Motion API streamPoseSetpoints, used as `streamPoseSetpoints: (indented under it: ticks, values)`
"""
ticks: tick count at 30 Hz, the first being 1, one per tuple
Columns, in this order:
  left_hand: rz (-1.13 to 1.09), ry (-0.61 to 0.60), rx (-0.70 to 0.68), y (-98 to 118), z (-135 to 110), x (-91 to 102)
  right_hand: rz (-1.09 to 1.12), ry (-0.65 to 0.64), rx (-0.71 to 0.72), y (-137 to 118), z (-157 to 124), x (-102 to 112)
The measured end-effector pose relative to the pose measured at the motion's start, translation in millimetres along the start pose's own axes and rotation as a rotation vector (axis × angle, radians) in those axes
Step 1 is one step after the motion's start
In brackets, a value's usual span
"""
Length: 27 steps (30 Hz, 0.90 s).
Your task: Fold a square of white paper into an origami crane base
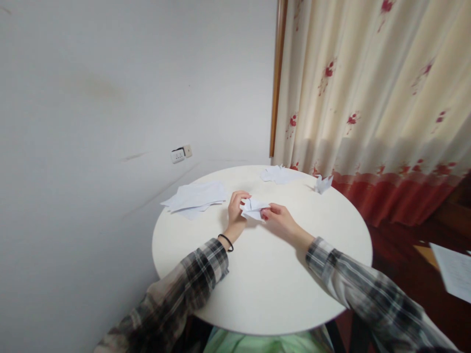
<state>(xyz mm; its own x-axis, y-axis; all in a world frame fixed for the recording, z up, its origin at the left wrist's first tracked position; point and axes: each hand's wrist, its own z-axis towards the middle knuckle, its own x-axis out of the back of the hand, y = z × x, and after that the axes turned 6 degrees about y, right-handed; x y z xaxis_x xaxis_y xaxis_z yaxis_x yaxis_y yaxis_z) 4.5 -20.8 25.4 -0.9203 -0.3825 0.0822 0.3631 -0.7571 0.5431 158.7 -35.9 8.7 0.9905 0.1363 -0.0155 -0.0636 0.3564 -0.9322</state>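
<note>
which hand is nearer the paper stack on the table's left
The left hand. It is just right of the paper stack, apart from it; the right hand is farther right, on the other side of the folded paper.

A small white folded paper [253,208], flaps jutting sideways, is held over the table [272,284].

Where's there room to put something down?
The round white table is bare between the grey plaid sleeves and between right hand and upright folded white paper. Crowded: around the left hand, between creased white paper and loose white sheets.
</note>
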Motion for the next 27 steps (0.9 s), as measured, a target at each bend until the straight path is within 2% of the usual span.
streamPoseSetpoints:
  ticks: [16, 22, 27]
  values:
    - [0.051, -0.136, -0.207, -2.4, -0.9, 0.9, 0.05, 0.015, -0.045, 0.9, 4.3, 8.8]
    - [0.089, -0.164, -0.203, -5.6, -1.1, 2.9, 0.053, 0.067, 0.007, -5.0, 4.3, 9.6]
    - [0.127, -0.151, -0.198, -8.1, -1.8, 3.4, 0.055, 0.041, 0.008, -8.1, 4.0, 9.2]
